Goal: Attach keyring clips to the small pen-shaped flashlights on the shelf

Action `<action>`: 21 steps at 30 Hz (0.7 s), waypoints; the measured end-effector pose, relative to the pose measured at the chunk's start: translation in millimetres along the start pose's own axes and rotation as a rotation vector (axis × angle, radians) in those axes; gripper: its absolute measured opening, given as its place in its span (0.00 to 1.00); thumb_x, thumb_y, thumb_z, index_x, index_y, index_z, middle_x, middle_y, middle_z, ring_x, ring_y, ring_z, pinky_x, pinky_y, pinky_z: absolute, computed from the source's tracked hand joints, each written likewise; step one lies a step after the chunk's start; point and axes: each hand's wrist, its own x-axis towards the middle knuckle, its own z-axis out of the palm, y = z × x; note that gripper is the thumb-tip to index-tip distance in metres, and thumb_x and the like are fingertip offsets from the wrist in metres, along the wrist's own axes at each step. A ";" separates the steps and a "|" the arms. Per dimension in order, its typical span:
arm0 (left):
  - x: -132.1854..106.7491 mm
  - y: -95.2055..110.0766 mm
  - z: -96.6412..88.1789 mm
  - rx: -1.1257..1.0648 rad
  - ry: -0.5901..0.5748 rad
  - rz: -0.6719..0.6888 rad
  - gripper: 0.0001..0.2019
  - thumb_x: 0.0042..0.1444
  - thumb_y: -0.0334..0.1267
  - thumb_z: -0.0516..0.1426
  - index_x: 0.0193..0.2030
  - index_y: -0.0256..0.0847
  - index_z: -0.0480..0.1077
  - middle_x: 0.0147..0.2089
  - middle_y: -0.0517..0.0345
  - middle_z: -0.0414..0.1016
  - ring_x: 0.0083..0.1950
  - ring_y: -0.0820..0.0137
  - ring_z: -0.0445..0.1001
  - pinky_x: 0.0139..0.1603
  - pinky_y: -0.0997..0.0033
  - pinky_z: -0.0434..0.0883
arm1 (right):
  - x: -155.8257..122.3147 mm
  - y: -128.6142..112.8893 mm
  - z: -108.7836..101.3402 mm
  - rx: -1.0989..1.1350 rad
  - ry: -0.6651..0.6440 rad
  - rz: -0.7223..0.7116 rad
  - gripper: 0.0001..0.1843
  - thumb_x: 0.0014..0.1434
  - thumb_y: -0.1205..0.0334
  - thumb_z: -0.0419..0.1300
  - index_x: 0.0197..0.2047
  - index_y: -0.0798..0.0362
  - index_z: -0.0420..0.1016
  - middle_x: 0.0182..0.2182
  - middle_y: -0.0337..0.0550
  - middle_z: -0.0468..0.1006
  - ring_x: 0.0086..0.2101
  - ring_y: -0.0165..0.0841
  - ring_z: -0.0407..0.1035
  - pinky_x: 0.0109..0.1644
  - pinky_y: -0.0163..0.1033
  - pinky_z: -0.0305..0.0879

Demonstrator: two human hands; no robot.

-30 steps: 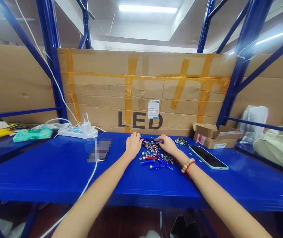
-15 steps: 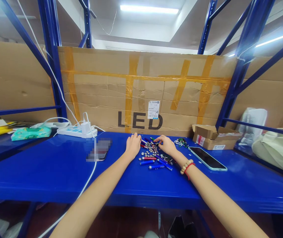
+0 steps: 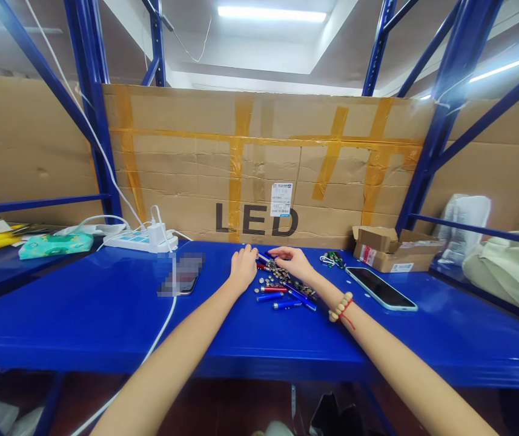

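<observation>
My left hand (image 3: 243,267) is closed at the left edge of a pile, with a small blue flashlight (image 3: 263,258) showing at its fingertips. From the right, my right hand (image 3: 296,264) reaches in, fingers bent toward that flashlight's far end; whatever they pinch is too small to make out. Silver button cells (image 3: 280,274) lie heaped beneath and between the hands. In front of the heap rest a red flashlight (image 3: 274,289) and several blue flashlights (image 3: 287,305). Beaded and red-string bracelets circle my right wrist.
On the blue table (image 3: 223,333), a phone (image 3: 381,288) and green carabiner clips (image 3: 333,260) lie right of the pile. An opened carton (image 3: 390,251) stands behind them. At left are a dark, partly blurred phone (image 3: 189,283), a power strip (image 3: 143,240) and a white cable (image 3: 168,324).
My right hand has shifted left, away from the middle of the button-cell heap and closer to my left hand. My left hand stays nearly in place.
</observation>
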 end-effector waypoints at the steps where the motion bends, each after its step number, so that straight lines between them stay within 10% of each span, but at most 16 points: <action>1: -0.2 0.2 -0.5 0.001 -0.015 -0.005 0.13 0.53 0.26 0.45 0.43 0.39 0.64 0.47 0.51 0.65 0.47 0.66 0.67 0.44 0.66 0.63 | -0.8 -2.8 3.2 0.091 -0.047 0.011 0.15 0.43 0.73 0.56 0.36 0.55 0.76 0.34 0.43 0.78 0.33 0.29 0.70 0.40 0.35 0.65; 10: 0.1 -0.3 0.3 -0.003 -0.079 -0.041 0.15 0.55 0.28 0.44 0.46 0.39 0.64 0.48 0.49 0.65 0.48 0.64 0.67 0.44 0.65 0.64 | -10.8 -23.6 9.9 0.631 -0.217 0.234 0.17 0.41 0.70 0.62 0.38 0.52 0.76 0.36 0.41 0.77 0.30 0.25 0.71 0.30 0.27 0.64; 21: 4.8 0.2 3.8 0.028 -0.136 -0.053 0.15 0.54 0.28 0.45 0.48 0.40 0.62 0.51 0.50 0.63 0.47 0.66 0.68 0.41 0.69 0.66 | -12.4 -34.7 14.3 0.782 -0.208 0.353 0.12 0.46 0.73 0.57 0.34 0.57 0.76 0.32 0.45 0.79 0.32 0.30 0.73 0.26 0.27 0.65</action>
